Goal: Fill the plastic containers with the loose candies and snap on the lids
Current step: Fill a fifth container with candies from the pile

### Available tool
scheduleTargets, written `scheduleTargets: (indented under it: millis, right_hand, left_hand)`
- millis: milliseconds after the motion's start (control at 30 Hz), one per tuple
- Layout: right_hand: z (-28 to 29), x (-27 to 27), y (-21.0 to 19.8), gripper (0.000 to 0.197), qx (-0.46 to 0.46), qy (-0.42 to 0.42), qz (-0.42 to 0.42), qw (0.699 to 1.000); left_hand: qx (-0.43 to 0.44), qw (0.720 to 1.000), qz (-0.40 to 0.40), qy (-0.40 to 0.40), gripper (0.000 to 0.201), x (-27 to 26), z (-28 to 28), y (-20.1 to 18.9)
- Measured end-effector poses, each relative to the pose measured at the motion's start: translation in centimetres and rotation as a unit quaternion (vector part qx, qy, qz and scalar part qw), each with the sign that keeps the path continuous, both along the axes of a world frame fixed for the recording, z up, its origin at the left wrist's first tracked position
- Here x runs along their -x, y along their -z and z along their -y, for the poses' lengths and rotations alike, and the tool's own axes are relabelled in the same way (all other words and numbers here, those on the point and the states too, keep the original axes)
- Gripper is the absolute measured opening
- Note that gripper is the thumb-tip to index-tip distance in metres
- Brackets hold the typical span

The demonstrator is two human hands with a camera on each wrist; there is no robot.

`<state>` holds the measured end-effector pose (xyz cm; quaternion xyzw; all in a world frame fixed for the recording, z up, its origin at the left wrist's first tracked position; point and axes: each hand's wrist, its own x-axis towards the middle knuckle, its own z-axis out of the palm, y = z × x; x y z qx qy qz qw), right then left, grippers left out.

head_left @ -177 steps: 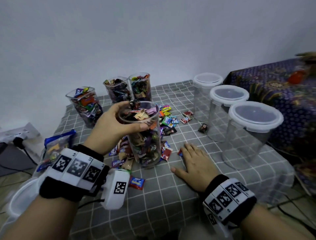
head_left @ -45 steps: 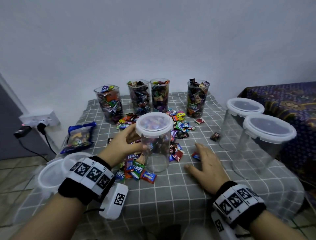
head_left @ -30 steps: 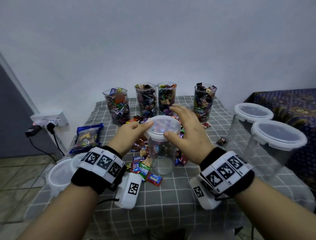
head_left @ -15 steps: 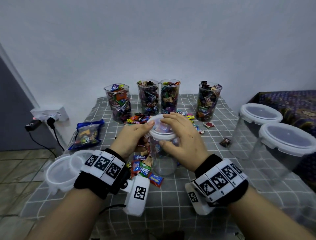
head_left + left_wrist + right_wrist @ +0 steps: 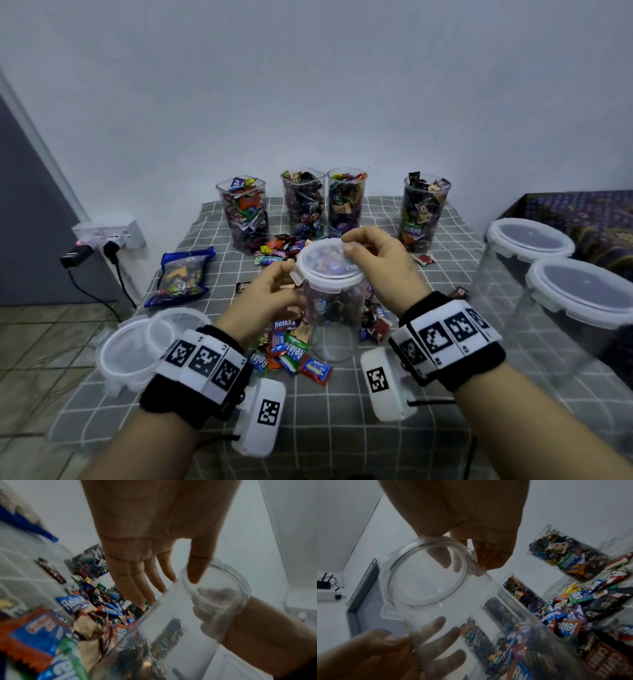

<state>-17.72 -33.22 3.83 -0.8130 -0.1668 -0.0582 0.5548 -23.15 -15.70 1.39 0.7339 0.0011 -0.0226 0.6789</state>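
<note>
A clear, tall container (image 5: 334,325) that looks empty stands mid-table under a white-rimmed lid (image 5: 325,267). My left hand (image 5: 294,294) grips its left side just below the rim, thumb at the rim in the left wrist view (image 5: 180,582). From the right, my right hand (image 5: 349,246) curls over the lid and holds its far edge (image 5: 471,555). One lid flap (image 5: 296,277) sticks out on the left. Loose wrapped candies (image 5: 291,349) lie around the container's base. Several filled, lidless containers (image 5: 303,202) line the back.
Two big empty lidded containers (image 5: 582,308) stand at the right edge of the grey checked table (image 5: 342,411). Spare lids (image 5: 137,346) hang over the left edge near a blue candy bag (image 5: 183,277). A power strip (image 5: 106,236) sits against the wall.
The filled container went to the back row and an empty lidded one took its place. My right hand rose from the table onto the lid; my left hand dropped from lid to body.
</note>
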Motion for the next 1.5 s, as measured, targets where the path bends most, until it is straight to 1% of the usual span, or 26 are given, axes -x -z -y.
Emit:
scheduleTargets:
  millis: [67,133,167,267,333,433,500,567,667,733,767,833,900,933,1000,1033,1100,1133,1167,1200,1233,1300,1333,1400,1433,1500]
  right_hand:
    - [-0.1,0.0,-0.1,0.011,0.003,0.002,-0.011,1.000]
    - [0.0,0.0,-0.1,0.015,0.010,0.005,-0.017,1.000]
    - [0.1,0.0,0.0,0.015,0.013,0.006,-0.016,1.000]
    - [0.4,0.1,0.0,0.014,0.022,0.008,-0.012,1.000]
    - [0.5,0.0,0.1,0.015,0.021,0.007,-0.018,1.000]
    - [0.4,-0.3,0.1,0.014,0.013,-0.002,-0.041,0.999]
    - [0.3,-0.6,0.0,0.011,0.007,-0.011,-0.062,0.998]
    - [0.3,-0.7,-0.2,0.009,-0.022,-0.023,-0.075,0.997]
    - [0.6,-0.8,-0.2,0.012,-0.031,-0.017,-0.052,0.998]
    - [0.5,-0.6,0.0,0.012,-0.038,-0.011,-0.046,0.998]
    - [0.5,-0.5,0.3,0.015,-0.057,-0.008,-0.051,0.997]
    - [0.3,-0.1,1.0,0.031,-0.120,-0.011,-0.086,0.989]
    - [0.3,0.6,1.7,0.047,-0.188,-0.048,-0.115,0.974]
    - [0.4,0.8,2.1,0.054,-0.207,-0.083,-0.109,0.969]
    - [0.6,1.0,3.1,0.069,-0.209,-0.152,-0.087,0.962]
    - [0.5,1.1,3.5,0.080,-0.207,-0.177,-0.090,0.958]
    - [0.3,1.4,4.2,0.102,-0.215,-0.201,-0.104,0.950]
    - [0.3,1.4,4.5,0.109,-0.218,-0.195,-0.109,0.950]
    - [0.3,1.4,4.8,0.110,-0.218,-0.187,-0.110,0.952]
    - [0.3,1.4,4.9,0.105,-0.211,-0.184,-0.105,0.954]
    - [0.4,1.4,5.0,0.099,-0.204,-0.181,-0.100,0.957]
    - [0.7,1.5,4.8,0.093,-0.187,-0.181,-0.093,0.961]
    - [0.8,1.6,4.8,0.092,-0.181,-0.184,-0.092,0.962]
    - [0.9,1.6,4.9,0.087,-0.180,-0.187,-0.096,0.961]
    - [0.9,1.7,4.9,0.081,-0.180,-0.187,-0.098,0.961]
    - [0.8,1.6,5.0,0.077,-0.179,-0.188,-0.099,0.960]
  left_hand:
    - [-0.015,0.999,0.016,0.036,0.057,0.0,0.0,-0.1]
    - [-0.027,0.996,0.051,0.065,0.077,-0.3,0.5,-0.2]
    - [-0.030,0.994,0.069,0.081,0.083,-0.6,0.9,-0.1]
    - [-0.018,0.990,0.104,0.092,0.076,-1.0,2.0,0.1]
    - [-0.029,0.989,0.111,0.089,0.079,-1.1,2.1,0.5]
    - [-0.044,0.990,0.101,0.084,0.089,-1.3,1.7,1.2]
    - [-0.049,0.991,0.096,0.084,0.088,-1.4,1.5,1.4]
    - [-0.049,0.990,0.093,0.089,0.085,-1.5,1.5,1.5]
    - [-0.048,0.990,0.088,0.096,0.083,-1.5,1.4,1.6]
    - [-0.045,0.991,0.088,0.093,0.086,-1.5,1.4,1.7]
    - [-0.045,0.991,0.089,0.089,0.088,-1.5,1.4,1.7]
    - [-0.046,0.991,0.088,0.086,0.092,-1.4,1.5,1.7]
    - [-0.048,0.991,0.091,0.082,0.089,-1.3,1.6,1.8]
    - [-0.051,0.991,0.092,0.079,0.085,-1.2,1.7,1.7]
    - [-0.054,0.991,0.096,0.078,0.079,-1.1,1.8,1.6]
    - [-0.057,0.990,0.098,0.082,0.078,-1.0,1.8,1.6]
    - [-0.063,0.989,0.100,0.090,0.075,-0.8,1.9,1.4]
    - [-0.065,0.988,0.100,0.097,0.074,-0.6,1.9,1.3]
    - [-0.068,0.987,0.100,0.105,0.075,-0.6,1.8,1.2]
    - [-0.066,0.986,0.100,0.114,0.078,-0.5,1.7,1.1]
    - [-0.058,0.986,0.101,0.117,0.087,-0.5,1.6,1.0]
    - [-0.036,0.990,0.094,0.101,0.119,-0.3,1.1,0.7]
    - [-0.027,0.992,0.087,0.084,0.129,-0.2,0.8,0.2]
    - [-0.038,0.993,0.097,0.057,0.134,-0.2,0.4,-1.0]
    - [-0.062,0.991,0.108,0.052,0.133,-0.3,0.3,-1.6]
    - [-0.138,0.982,0.119,0.054,0.129,-0.6,0.3,-2.9]
